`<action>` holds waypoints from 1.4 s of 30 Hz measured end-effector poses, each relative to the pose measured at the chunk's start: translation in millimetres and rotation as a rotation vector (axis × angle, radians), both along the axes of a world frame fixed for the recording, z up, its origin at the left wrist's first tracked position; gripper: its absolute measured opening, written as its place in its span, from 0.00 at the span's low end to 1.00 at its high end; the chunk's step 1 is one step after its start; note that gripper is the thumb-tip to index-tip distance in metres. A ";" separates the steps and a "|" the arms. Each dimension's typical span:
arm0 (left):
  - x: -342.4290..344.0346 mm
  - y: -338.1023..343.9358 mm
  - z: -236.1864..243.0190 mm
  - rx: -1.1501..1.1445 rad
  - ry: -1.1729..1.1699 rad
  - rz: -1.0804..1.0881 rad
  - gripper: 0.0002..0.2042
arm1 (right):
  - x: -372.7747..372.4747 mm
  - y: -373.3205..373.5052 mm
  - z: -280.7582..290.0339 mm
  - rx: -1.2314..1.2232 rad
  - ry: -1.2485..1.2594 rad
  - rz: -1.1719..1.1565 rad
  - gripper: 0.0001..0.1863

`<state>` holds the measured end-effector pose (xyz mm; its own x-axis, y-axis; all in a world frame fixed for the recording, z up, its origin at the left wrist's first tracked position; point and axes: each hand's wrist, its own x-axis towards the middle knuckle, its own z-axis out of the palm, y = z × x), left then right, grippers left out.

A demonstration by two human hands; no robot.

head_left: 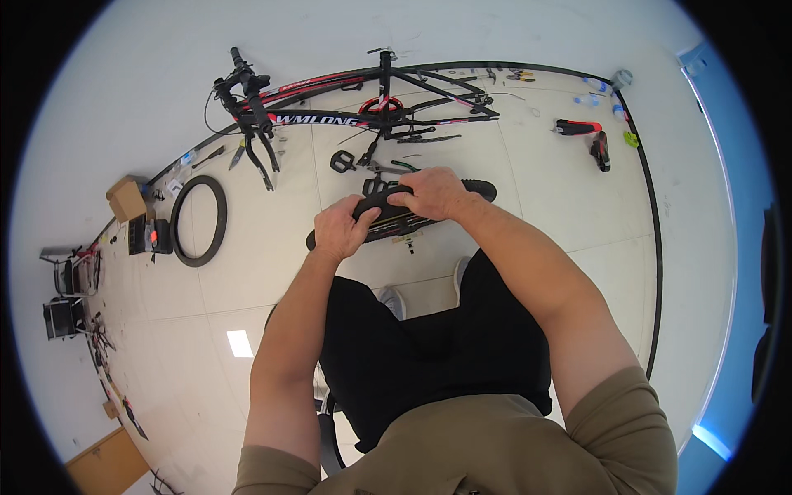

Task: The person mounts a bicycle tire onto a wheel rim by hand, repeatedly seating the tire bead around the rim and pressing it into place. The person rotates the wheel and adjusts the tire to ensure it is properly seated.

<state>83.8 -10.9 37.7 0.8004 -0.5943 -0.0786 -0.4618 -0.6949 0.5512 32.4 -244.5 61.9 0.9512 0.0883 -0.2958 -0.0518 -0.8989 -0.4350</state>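
Observation:
Near my feet a bicycle wheel with a black tire (482, 191) stands upright, seen edge-on from above. My left hand (343, 224) grips its tire toward the left, fingers curled over the rubber. To the right and a little higher, my right hand (431, 193) also has its fingers wrapped on the tire. Both hands hide part of the rim. Just beyond the wheel are a black pedal (341, 162) and other small dark parts, some partly covered by the tire.
A black-and-red bicycle frame (402, 108) with handlebar lies beyond. Left: a loose tire (216, 223), cardboard box (123, 195), black case (147, 236), chairs (63, 318). Right: pumps or tools (577, 127), plastic bottles (587, 101). A blue wall (743, 148) runs along the far right.

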 end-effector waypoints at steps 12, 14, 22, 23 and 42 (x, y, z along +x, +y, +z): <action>0.3 1.8 -3.3 -0.080 0.056 -0.037 0.22 | 0.4 -8.1 -8.8 0.053 -0.017 0.011 0.27; -0.5 1.0 -1.6 -0.081 0.066 -0.029 0.22 | 0.0 -8.5 -10.0 0.077 -0.050 0.004 0.26; -0.6 1.8 -0.3 -0.072 0.055 -0.031 0.22 | 5.5 -12.8 -6.3 0.114 0.042 0.022 0.29; -0.4 1.8 -2.1 -0.084 0.043 -0.038 0.22 | 6.0 -14.2 -5.6 0.132 0.048 0.024 0.29; 17.4 -10.0 -0.1 -0.034 0.181 0.080 0.23 | 15.0 -77.0 -1.3 0.294 0.119 -0.007 0.30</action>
